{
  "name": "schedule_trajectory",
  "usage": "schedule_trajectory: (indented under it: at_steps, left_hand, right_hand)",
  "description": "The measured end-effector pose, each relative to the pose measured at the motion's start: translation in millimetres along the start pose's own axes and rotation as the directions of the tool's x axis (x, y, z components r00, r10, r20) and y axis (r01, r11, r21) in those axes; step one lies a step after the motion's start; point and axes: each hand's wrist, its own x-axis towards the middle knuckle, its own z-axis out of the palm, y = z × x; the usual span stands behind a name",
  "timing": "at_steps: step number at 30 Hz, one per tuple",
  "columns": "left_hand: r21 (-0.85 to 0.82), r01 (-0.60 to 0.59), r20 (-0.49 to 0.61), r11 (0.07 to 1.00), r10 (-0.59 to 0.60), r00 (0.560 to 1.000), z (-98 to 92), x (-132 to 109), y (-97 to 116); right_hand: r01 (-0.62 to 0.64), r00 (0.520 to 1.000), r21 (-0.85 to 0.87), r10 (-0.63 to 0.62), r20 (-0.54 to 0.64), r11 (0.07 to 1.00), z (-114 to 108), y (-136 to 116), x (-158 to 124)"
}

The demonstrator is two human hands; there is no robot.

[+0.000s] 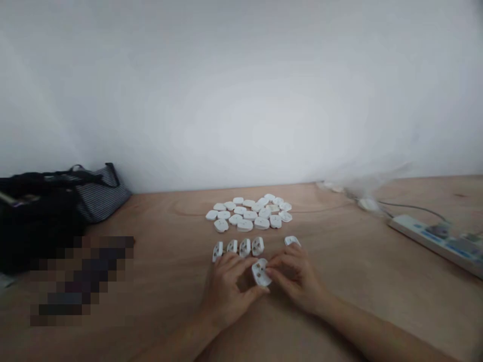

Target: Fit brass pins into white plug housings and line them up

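My left hand (231,287) grips a white plug housing (260,274) between thumb and fingers, just above the wooden table. Dark, brassy spots show on the housing's face. On its right edge my right hand (296,276) has thumb and forefinger closed; anything small between those fingertips is hidden. Beyond my left hand, several similar plug housings stand on edge in a row, the rightmost housing (257,246) closest to my hands. Another white plug piece (292,241) lies just past my right hand, partly covered by its fingers.
Farther back, several white plug pieces (245,225) lie in a loose cluster. A white power strip (433,241) with cables and a clear plastic bag (366,188) sit at right. At left are a black bag (41,221) and a pixelated dark object (86,276). A wall borders the table (169,281).
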Motion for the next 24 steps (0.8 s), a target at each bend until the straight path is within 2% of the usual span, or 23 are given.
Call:
schedule_trajectory:
  at_steps: [3,7,10,13,15,17,20,22,24]
  left_hand:
    - [-0.016,0.001,0.005,1.0,-0.001,1.0,-0.5,-1,0]
    - [-0.073,0.007,-0.005,0.997,-0.007,1.0,0.0,0,-2]
    - [-0.145,0.008,0.027,0.989,-0.004,1.0,0.5,0,-2]
    - [-0.201,0.042,0.026,0.979,-0.037,0.999,0.6,-1,-2]
    - [-0.215,0.1,0.018,0.972,-0.099,0.995,0.4,-3,-1]
    - [-0.213,0.158,0.038,0.964,-0.153,0.987,0.2,-4,-1]
    - [-0.201,0.178,0.134,0.963,-0.153,0.979,-0.2,-3,0]
    - [-0.189,0.179,0.194,0.966,-0.142,0.971,-0.4,-1,1]
    - [-0.172,0.178,0.225,0.969,-0.138,0.965,-0.4,0,2]
  right_hand:
    - [0.008,1.0,-0.012,-0.008,0.022,1.0,-8,3,2]
    - [-0.051,0.987,0.018,0.048,0.156,0.999,-18,11,5]
    - [-0.065,0.967,0.088,0.041,0.251,0.994,-16,11,6]
    - [-0.089,0.96,0.218,0.026,0.279,0.972,-11,8,5]
    - [-0.111,0.965,0.236,0.048,0.258,0.965,-10,9,5]
    - [-0.117,0.974,0.155,0.082,0.212,0.981,-13,14,7]
    - [-0.131,0.982,-0.11,0.144,0.119,0.985,-21,25,17]
    - [-0.139,0.981,-0.26,0.169,0.098,0.956,-25,33,25]
    - [-0.112,0.978,-0.338,0.164,0.131,0.935,-25,38,34]
